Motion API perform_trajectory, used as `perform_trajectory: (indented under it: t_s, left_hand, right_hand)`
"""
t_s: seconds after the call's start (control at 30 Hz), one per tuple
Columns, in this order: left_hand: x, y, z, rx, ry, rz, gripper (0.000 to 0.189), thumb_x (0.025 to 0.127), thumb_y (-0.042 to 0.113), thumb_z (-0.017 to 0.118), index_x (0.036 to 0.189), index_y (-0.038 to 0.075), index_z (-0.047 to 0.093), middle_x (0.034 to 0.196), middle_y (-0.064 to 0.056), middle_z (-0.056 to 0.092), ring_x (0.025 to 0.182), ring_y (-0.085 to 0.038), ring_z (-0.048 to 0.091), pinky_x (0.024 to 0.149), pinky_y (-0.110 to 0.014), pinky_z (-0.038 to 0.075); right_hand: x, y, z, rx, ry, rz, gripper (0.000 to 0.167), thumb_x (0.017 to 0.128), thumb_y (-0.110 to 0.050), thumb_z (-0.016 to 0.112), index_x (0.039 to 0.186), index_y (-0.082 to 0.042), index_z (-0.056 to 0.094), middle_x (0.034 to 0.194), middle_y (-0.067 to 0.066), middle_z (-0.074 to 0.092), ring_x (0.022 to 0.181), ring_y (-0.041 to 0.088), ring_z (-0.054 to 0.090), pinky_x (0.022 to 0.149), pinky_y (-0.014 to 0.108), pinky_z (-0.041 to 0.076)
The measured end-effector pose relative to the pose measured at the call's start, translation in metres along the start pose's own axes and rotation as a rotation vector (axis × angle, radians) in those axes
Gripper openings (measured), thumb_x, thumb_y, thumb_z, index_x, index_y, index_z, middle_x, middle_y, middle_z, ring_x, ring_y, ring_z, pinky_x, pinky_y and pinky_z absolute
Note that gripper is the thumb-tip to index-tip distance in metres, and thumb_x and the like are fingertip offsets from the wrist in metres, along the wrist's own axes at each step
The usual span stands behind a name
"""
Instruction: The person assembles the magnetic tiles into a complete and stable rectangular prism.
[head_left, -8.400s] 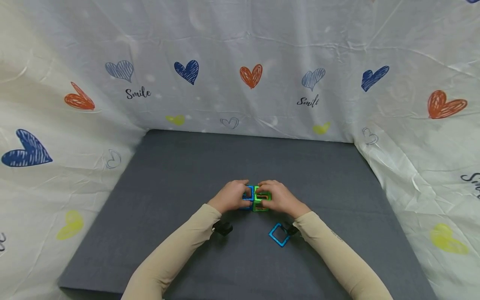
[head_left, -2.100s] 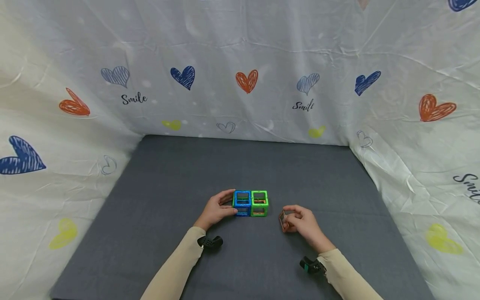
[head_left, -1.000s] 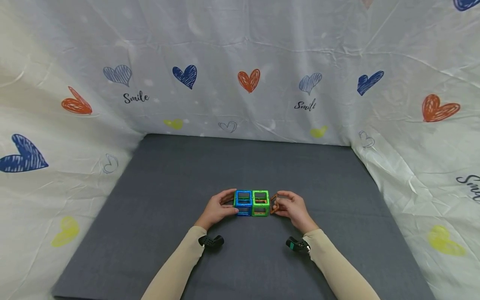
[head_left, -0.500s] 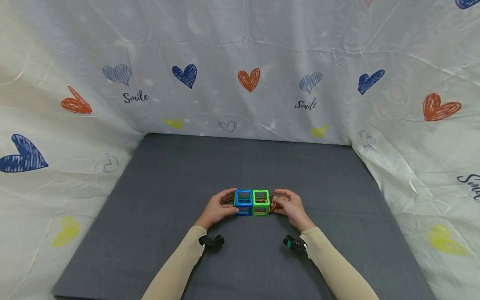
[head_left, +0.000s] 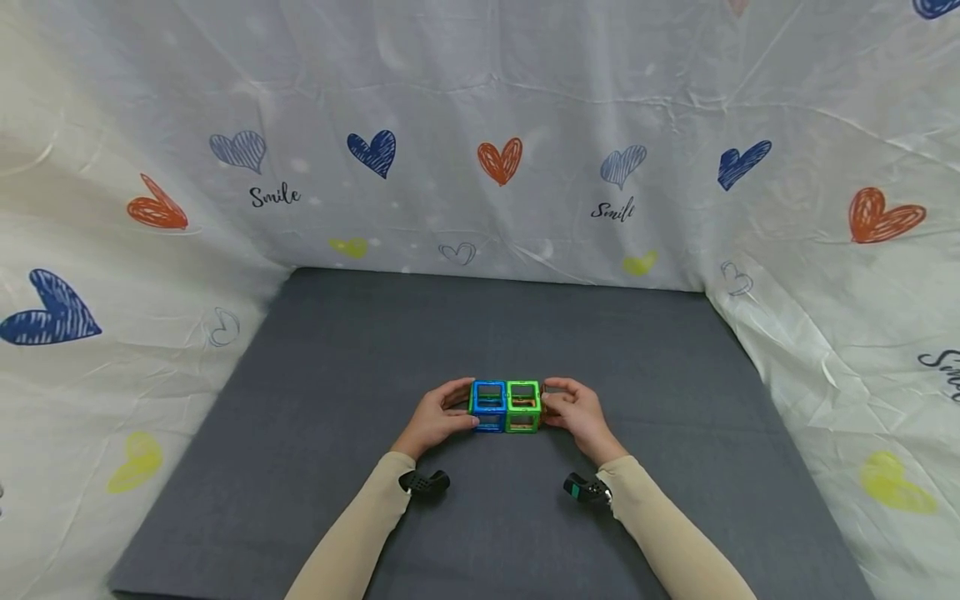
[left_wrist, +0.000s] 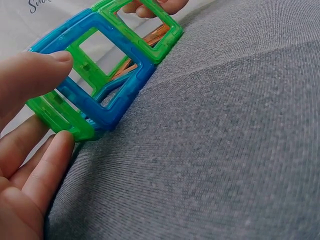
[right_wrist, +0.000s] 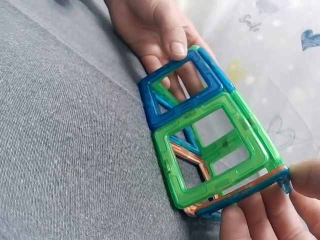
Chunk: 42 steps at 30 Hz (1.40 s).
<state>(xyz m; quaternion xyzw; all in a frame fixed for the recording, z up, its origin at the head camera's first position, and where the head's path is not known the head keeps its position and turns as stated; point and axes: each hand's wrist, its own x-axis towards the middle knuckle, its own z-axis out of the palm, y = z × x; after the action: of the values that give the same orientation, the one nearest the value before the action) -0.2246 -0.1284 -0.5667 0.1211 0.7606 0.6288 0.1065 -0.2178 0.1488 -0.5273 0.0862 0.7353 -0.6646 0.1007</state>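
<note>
On the dark table stand two joined magnetic-tile cubes, a blue-fronted one [head_left: 489, 409] and a green-fronted one [head_left: 522, 409]. My left hand [head_left: 431, 421] grips the blue end; in the left wrist view its thumb [left_wrist: 37, 70] lies on the blue front and a finger touches the green side tile [left_wrist: 75, 127]. At the green end, my right hand [head_left: 581, 417] holds an end piece with an orange edge [right_wrist: 245, 188] and a blue edge [right_wrist: 240, 198] against the cube. Orange pieces [right_wrist: 192, 155] show inside the green cube. Part of the end piece is hidden behind my fingers.
A grey cloth covers the table [head_left: 480, 333]. White sheets [head_left: 435, 83] printed with hearts and "Smile" rise at the back and both sides. Dark wrist cameras [head_left: 423, 483] sit low over the cloth.
Earlier a loose blue tile lay near my right wrist; that spot no longer shows it. My right hand has since brought the orange-edged piece leftward against the green end. My left hand stays put lately.
</note>
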Motion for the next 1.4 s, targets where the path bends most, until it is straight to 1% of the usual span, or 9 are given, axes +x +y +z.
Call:
perform_trajectory:
  t_s: [0.13, 0.37, 0.5, 0.63, 0.97, 1.07, 1.23, 1.3, 1.4]
  left_hand:
    - [0.0003, -0.0002, 0.0001, -0.009, -0.009, -0.003, 0.071, 0.085, 0.002, 0.08, 0.149, 0.005, 0.051, 0.149, -0.022, 0.056, 0.136, -0.037, 0.056, 0.103, -0.044, 0.055]
    - [0.0003, -0.0002, 0.0008, -0.005, -0.013, -0.003, 0.071, 0.085, 0.001, 0.079, 0.149, 0.004, 0.05, 0.148, -0.023, 0.056, 0.136, -0.038, 0.055, 0.103, -0.046, 0.055]
    - [0.0002, -0.0011, 0.0005, -0.011, -0.014, 0.003, 0.07, 0.085, 0.001, 0.079, 0.149, 0.003, 0.05, 0.148, -0.024, 0.055, 0.136, -0.039, 0.056, 0.104, -0.049, 0.054]
    - [-0.0003, 0.0001, 0.0, -0.015, -0.017, 0.002, 0.07, 0.085, 0.002, 0.079, 0.149, 0.003, 0.05, 0.148, -0.023, 0.056, 0.136, -0.038, 0.056, 0.104, -0.046, 0.054]
    - [0.0017, 0.0009, 0.0002, 0.0, -0.006, -0.012, 0.07, 0.083, 0.003, 0.081, 0.147, 0.006, 0.053, 0.147, -0.02, 0.058, 0.134, -0.036, 0.058, 0.102, -0.042, 0.056]
    - [0.0019, 0.0013, -0.0001, -0.003, -0.002, -0.019, 0.07, 0.083, 0.003, 0.082, 0.147, 0.007, 0.053, 0.146, -0.019, 0.058, 0.133, -0.034, 0.059, 0.102, -0.041, 0.056]
    - [0.0014, 0.0023, -0.0008, -0.005, -0.012, -0.011, 0.07, 0.083, 0.004, 0.082, 0.147, 0.005, 0.053, 0.146, -0.02, 0.058, 0.133, -0.035, 0.059, 0.102, -0.042, 0.056]
    - [0.0016, 0.0019, -0.001, -0.008, -0.018, -0.011, 0.07, 0.083, 0.004, 0.082, 0.147, 0.005, 0.052, 0.147, -0.021, 0.057, 0.133, -0.035, 0.059, 0.103, -0.043, 0.055]
    - [0.0018, 0.0012, -0.0016, -0.012, -0.022, -0.016, 0.071, 0.083, 0.004, 0.082, 0.148, 0.006, 0.052, 0.147, -0.02, 0.057, 0.133, -0.036, 0.059, 0.104, -0.045, 0.054]
  right_hand:
    - [0.0006, 0.0011, 0.0016, -0.018, -0.003, -0.015, 0.039, 0.097, -0.007, 0.064, 0.134, 0.003, 0.059, 0.1, 0.008, 0.078, 0.081, 0.007, 0.069, 0.074, 0.032, 0.061]
    - [0.0025, 0.0034, 0.0017, -0.001, -0.005, -0.004, 0.039, 0.097, -0.006, 0.063, 0.135, 0.002, 0.058, 0.098, 0.005, 0.077, 0.081, 0.007, 0.069, 0.074, 0.031, 0.06]
    - [0.0032, 0.0046, 0.0017, 0.013, -0.02, -0.003, 0.042, 0.097, -0.006, 0.063, 0.138, 0.001, 0.056, 0.106, 0.012, 0.077, 0.083, 0.007, 0.069, 0.077, 0.031, 0.06]
    - [0.0033, 0.0065, 0.0014, 0.024, -0.038, -0.026, 0.043, 0.097, -0.004, 0.062, 0.14, 0.002, 0.054, 0.112, 0.016, 0.075, 0.085, 0.007, 0.069, 0.079, 0.03, 0.059]
    - [0.003, 0.0063, 0.0031, 0.099, -0.026, -0.074, 0.043, 0.095, 0.004, 0.062, 0.137, 0.009, 0.053, 0.09, -0.006, 0.073, 0.078, 0.003, 0.067, 0.073, 0.023, 0.057]
    - [0.0026, 0.0049, 0.0026, 0.093, -0.024, -0.06, 0.043, 0.096, 0.003, 0.063, 0.138, 0.009, 0.053, 0.093, -0.003, 0.074, 0.079, 0.003, 0.067, 0.073, 0.023, 0.057]
    - [0.0014, 0.0028, 0.0012, 0.069, -0.05, -0.034, 0.045, 0.098, -0.002, 0.062, 0.14, 0.008, 0.052, 0.111, 0.011, 0.076, 0.084, 0.003, 0.069, 0.076, 0.025, 0.058]
    - [0.0017, 0.0025, 0.0009, 0.068, -0.056, -0.027, 0.045, 0.098, -0.003, 0.062, 0.141, 0.007, 0.052, 0.112, 0.012, 0.076, 0.085, 0.003, 0.068, 0.077, 0.026, 0.058]
    - [0.0024, 0.0034, 0.0012, 0.091, -0.058, -0.018, 0.045, 0.098, -0.002, 0.062, 0.141, 0.007, 0.052, 0.107, 0.005, 0.076, 0.086, 0.003, 0.068, 0.077, 0.025, 0.058]
